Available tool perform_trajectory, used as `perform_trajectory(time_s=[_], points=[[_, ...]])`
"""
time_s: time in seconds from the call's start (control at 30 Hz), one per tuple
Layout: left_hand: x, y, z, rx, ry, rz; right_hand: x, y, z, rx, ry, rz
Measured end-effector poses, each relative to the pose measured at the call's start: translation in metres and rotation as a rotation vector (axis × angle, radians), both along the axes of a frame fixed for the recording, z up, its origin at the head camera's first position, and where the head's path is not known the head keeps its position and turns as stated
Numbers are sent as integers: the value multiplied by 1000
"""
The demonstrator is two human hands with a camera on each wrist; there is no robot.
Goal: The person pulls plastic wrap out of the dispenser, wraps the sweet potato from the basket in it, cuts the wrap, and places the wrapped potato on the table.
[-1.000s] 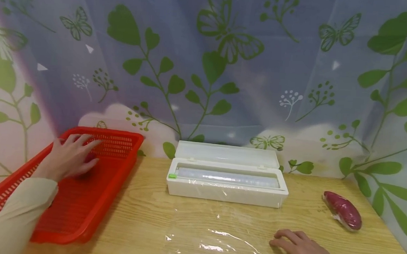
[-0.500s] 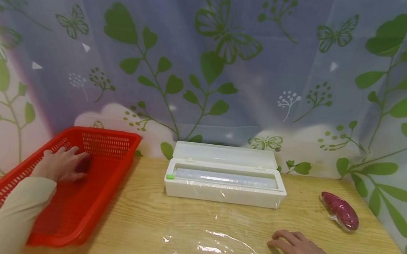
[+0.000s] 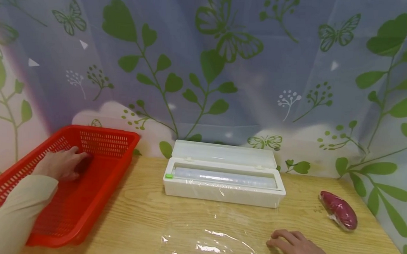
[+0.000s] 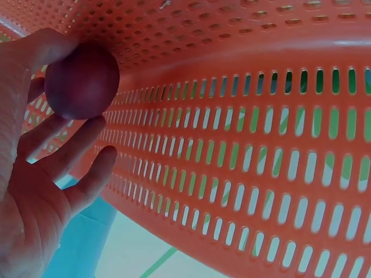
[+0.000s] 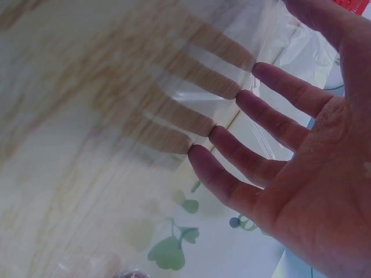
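Inside the red basket (image 3: 95,209), my left hand (image 3: 55,165) reaches toward the far left corner. Its thumb and fingertips grip a round, dark purple-red object (image 4: 84,81), which looks like a fruit or vegetable and is mostly hidden by the hand in the head view. My right hand (image 3: 302,252) rests with gently bent fingers by the right edge of a clear sheet of cling film (image 3: 214,234) spread on the table. In the right wrist view its fingertips (image 5: 200,159) meet the shiny surface. The film runs from a white cling film dispenser (image 3: 220,193) with its lid raised.
A film roll (image 3: 225,177) lies in the dispenser, and a green slider (image 3: 169,176) sits at its left front. On the right of the wooden table (image 3: 135,216) lies a long purple vegetable (image 3: 339,210) in clear wrap. A patterned curtain (image 3: 262,80) hangs behind.
My left hand has sunk lower into the basket, and its fingers have closed round the purple-red object. The right hand has kept its place by the film.
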State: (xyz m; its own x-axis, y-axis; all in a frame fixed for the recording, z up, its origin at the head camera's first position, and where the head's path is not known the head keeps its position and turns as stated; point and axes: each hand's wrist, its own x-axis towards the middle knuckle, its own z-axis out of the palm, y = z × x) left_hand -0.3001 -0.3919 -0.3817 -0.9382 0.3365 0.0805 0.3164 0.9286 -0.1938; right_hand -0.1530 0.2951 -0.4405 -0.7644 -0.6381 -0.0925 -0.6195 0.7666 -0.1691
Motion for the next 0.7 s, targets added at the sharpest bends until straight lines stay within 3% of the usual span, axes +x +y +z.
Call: perform_trajectory(time_s=[0.27, 0.5, 0.7], points=[[0, 4, 7, 27, 134, -69, 0, 0, 1, -7, 11, 8], [1, 17, 35, 71, 194, -45, -2, 0, 1, -11, 21, 26], [4, 24, 55, 148, 256, -82, -4, 1, 1, -26, 17, 45]])
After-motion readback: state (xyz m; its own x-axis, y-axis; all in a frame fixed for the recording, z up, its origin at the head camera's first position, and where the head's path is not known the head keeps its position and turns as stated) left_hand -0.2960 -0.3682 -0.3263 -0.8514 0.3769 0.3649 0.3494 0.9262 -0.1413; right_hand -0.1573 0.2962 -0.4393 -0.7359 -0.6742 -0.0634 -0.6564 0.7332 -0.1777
